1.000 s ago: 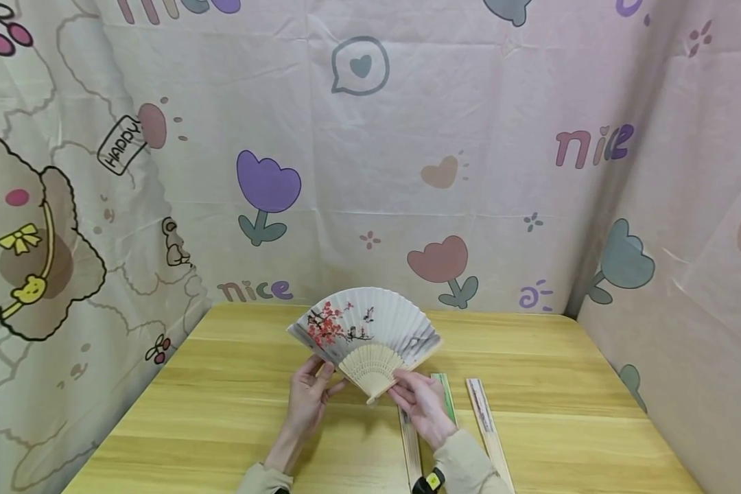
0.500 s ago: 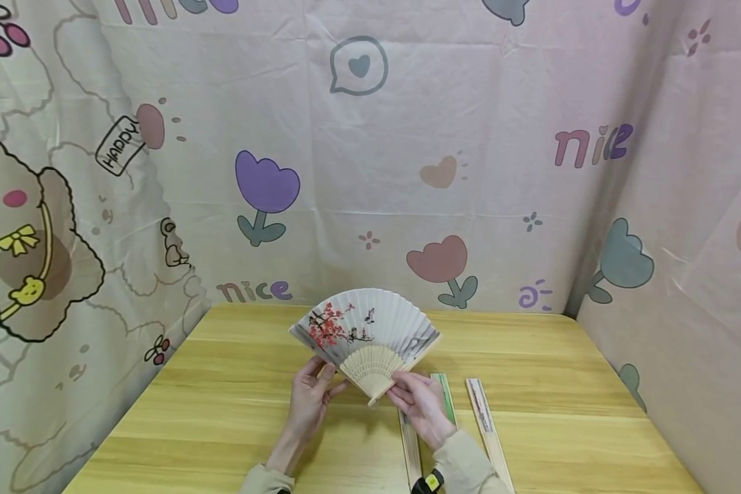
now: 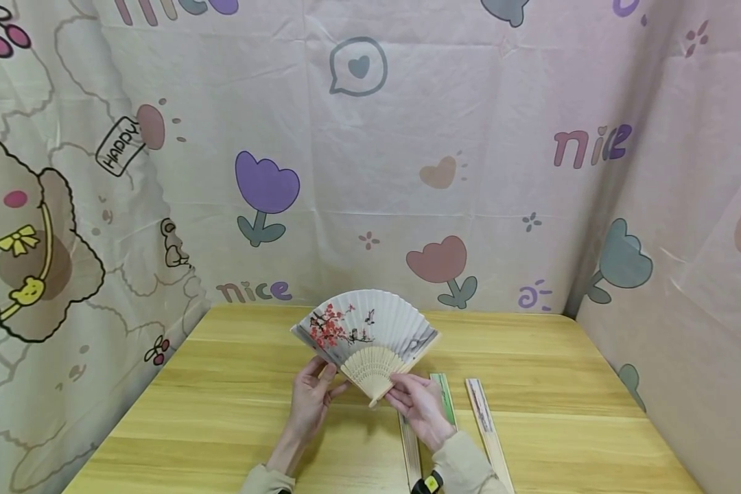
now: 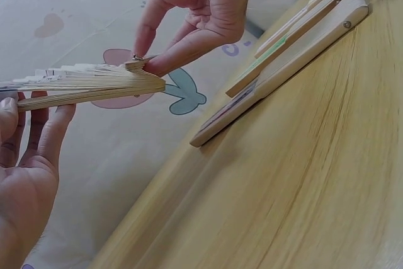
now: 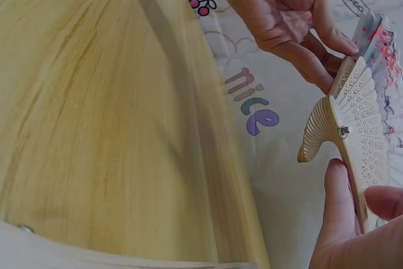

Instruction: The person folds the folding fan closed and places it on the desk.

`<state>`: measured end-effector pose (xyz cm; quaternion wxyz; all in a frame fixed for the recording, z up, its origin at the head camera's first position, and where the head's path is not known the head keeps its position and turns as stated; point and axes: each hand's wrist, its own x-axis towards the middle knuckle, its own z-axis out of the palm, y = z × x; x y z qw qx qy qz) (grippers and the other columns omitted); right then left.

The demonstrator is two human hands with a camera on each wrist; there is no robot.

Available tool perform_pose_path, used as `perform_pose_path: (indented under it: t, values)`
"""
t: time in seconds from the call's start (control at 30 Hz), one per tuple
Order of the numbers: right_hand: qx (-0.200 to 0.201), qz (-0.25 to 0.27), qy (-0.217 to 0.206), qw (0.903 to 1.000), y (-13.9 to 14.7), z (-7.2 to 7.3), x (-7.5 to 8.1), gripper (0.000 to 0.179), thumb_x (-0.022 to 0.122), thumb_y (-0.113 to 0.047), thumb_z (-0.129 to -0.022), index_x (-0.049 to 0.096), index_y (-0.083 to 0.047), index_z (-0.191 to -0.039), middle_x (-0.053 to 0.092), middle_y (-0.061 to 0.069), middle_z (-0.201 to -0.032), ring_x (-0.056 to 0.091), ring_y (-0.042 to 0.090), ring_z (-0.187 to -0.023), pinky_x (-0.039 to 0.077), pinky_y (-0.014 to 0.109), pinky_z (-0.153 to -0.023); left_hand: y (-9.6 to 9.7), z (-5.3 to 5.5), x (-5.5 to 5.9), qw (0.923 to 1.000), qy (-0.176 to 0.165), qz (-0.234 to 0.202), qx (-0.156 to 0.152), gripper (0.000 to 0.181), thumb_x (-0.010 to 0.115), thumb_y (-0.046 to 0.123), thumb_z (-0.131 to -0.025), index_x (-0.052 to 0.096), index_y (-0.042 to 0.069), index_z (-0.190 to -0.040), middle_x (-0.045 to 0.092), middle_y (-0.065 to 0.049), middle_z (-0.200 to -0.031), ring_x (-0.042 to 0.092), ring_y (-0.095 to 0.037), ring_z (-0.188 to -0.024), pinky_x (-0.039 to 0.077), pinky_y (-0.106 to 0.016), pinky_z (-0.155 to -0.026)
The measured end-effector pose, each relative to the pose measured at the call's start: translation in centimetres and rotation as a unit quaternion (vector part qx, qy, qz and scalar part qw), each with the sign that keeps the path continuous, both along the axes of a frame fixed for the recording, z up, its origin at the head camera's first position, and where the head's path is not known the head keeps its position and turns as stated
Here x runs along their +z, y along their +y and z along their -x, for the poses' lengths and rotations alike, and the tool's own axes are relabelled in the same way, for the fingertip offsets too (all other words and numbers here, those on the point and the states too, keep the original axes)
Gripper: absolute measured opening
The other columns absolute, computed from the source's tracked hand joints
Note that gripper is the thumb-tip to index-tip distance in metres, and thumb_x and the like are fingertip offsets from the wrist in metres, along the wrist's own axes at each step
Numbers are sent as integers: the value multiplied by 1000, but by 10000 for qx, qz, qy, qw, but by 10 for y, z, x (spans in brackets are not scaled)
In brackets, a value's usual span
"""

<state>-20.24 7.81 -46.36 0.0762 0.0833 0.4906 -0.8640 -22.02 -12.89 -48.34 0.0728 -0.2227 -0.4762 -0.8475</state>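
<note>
A folding fan (image 3: 364,322) is spread wide above the table, its white leaf painted with red blossoms and small birds. Its pale slatted ribs meet at a metal pivot (image 5: 344,131), seen in the right wrist view. My left hand (image 3: 309,398) pinches the left outer rib between thumb and fingers. On the other side, my right hand (image 3: 421,406) pinches the right outer rib close to the pivot. In the left wrist view the fan appears nearly edge-on, with both the left hand (image 4: 28,184) and the right hand (image 4: 204,11) gripping it, well above the wood.
Several closed folding fans lie on the wooden table (image 3: 222,384) at the right: one partly under my right forearm (image 3: 410,446), a green-edged fan (image 3: 446,398) behind that hand, and another fan (image 3: 488,425) farther right. A printed cloth (image 3: 370,171) hangs behind and at both sides.
The fan's two outer ribs have drawn in very slightly, the left edge shifting a little right and the right edge a little left. Both hands keep their grip.
</note>
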Motion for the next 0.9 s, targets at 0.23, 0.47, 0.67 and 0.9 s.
perform_pose_path:
  t: [0.23, 0.47, 0.67, 0.9]
  values:
    - [31, -121, -24, 9999, 0, 0, -1, 15, 67, -1, -91, 75, -12, -84, 78, 3, -78, 75, 12, -75, 68, 25, -76, 0, 0, -1, 10000, -77, 38, 4, 36, 45, -3, -104, 63, 19, -126, 66, 6, -121, 69, -8, -108, 65, -27, -85]
    - [32, -67, -20, 10000, -1, 0, -1, 14, 67, -2, -92, 75, -12, -85, 77, 3, -78, 76, 12, -75, 68, 25, -76, 1, -1, -2, 9999, -117, 86, 12, 39, 43, -4, -105, 63, 21, -126, 66, 7, -121, 69, -7, -109, 65, -28, -85]
    - [79, -52, 3, 10000, 0, 1, -1, 17, 67, -1, -92, 75, -13, -83, 78, 3, -78, 76, 12, -75, 68, 24, -75, 2, 0, -3, 9998, -115, 141, 24, 37, 43, -2, -105, 63, 21, -126, 66, 8, -121, 69, -8, -110, 65, -29, -86]
    - [85, -114, -55, 9999, -1, 1, -2, 15, 69, -2, -91, 75, -13, -82, 77, 2, -76, 75, 12, -74, 68, 24, -72, 2, 0, -4, 9997, -114, 206, -21, 34, 44, 0, -105, 62, 20, -126, 66, 8, -122, 68, -8, -112, 65, -31, -88]
